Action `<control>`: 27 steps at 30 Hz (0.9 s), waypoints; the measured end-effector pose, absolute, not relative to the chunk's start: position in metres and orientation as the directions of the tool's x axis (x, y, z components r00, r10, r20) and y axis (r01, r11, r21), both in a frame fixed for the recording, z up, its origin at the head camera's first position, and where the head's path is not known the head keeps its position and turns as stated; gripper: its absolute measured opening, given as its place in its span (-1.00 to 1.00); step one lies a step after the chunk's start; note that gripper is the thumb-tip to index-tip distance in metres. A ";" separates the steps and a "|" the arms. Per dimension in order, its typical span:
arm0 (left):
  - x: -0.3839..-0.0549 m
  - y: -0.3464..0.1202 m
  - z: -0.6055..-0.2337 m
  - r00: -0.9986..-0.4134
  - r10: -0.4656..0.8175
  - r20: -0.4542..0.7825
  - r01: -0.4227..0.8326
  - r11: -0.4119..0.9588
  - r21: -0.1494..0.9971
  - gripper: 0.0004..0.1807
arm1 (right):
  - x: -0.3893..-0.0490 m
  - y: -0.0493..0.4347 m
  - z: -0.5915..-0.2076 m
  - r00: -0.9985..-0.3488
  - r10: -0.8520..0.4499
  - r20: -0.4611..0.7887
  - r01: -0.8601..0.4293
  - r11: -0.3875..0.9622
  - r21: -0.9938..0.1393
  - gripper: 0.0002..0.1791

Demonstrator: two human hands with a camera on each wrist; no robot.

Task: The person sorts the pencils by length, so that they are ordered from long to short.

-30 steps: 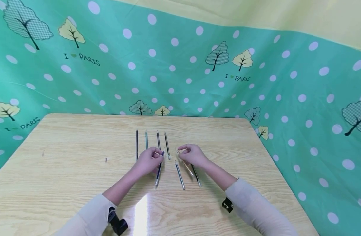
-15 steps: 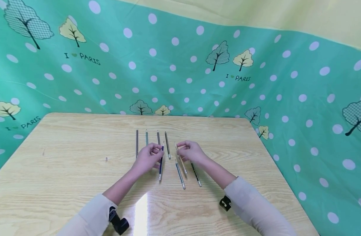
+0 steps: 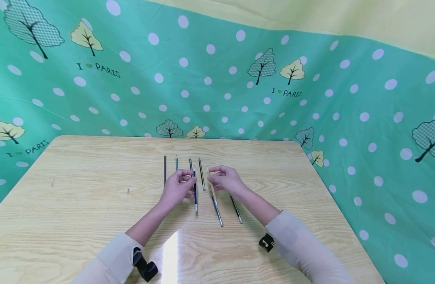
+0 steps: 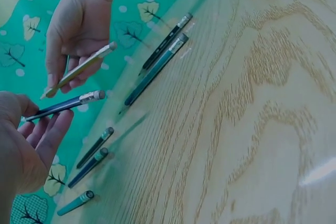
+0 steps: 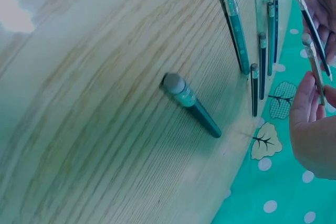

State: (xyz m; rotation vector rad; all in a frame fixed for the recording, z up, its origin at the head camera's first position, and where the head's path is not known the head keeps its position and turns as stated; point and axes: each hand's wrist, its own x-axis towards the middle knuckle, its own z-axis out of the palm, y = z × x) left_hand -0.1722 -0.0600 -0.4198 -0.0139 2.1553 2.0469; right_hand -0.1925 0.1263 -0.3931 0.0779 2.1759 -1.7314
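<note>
Left hand: the left hand (image 3: 176, 190) pinches a dark blue pencil with a silver ferrule (image 3: 195, 193) between thumb and fingertips, lifted off the tabletop, its length running toward the person.
Right hand: the right hand (image 3: 226, 179) grips a pale yellow wooden pencil (image 3: 212, 185) the same way, held in the air just beside the blue one; the two do not touch.
Near the hands: two more pencils lie on the table toward the person, a teal one (image 3: 217, 209) and a black one (image 3: 236, 209), side by side.
Row beyond: four dark slim pencils (image 3: 182, 169) lie parallel and apart on the light wooden table (image 3: 79, 205).
Backdrop: green dotted cloth with trees (image 3: 96, 79) hangs behind.
Risk: both grips are light fingertip pinches, so I judge either pencil could slip and roll into the row, knocking it askew.
Containers: none in view; every pencil lies bare on the wood or is in a hand.
</note>
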 end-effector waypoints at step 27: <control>-0.178 -0.058 -0.424 -0.987 0.073 -0.145 -0.147 -0.023 0.989 -0.66 | -0.191 0.106 -0.398 -0.941 -0.210 -0.265 0.235 0.155 -0.959 -0.56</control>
